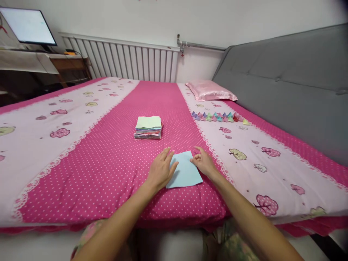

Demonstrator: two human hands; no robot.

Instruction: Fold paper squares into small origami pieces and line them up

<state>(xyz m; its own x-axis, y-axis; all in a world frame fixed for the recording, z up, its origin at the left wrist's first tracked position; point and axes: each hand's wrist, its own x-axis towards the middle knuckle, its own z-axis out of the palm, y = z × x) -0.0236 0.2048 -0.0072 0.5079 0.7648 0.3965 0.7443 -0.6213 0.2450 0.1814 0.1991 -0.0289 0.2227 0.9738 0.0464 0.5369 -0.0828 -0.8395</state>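
A light blue square sheet of paper [185,172] lies on the pink dotted bedsheet [114,181] near the bed's front edge. My left hand [161,168] is at the paper's left side, fingers stretched out and thumb apart. Over the right edge of the paper is my right hand [202,162], its index finger extended and the other fingers curled; nothing shows in its grip. Whether either hand touches the paper is hard to make out. Beyond my left hand sits a stack of coloured paper [148,123], with a pale green sheet on top.
Small folded paper pieces [217,116] in several colours form a row on the right. A pink pillow [210,90] rests near the grey headboard [285,72]. At the back stand a white radiator [122,58] and, far left, a monitor [28,27] on a desk.
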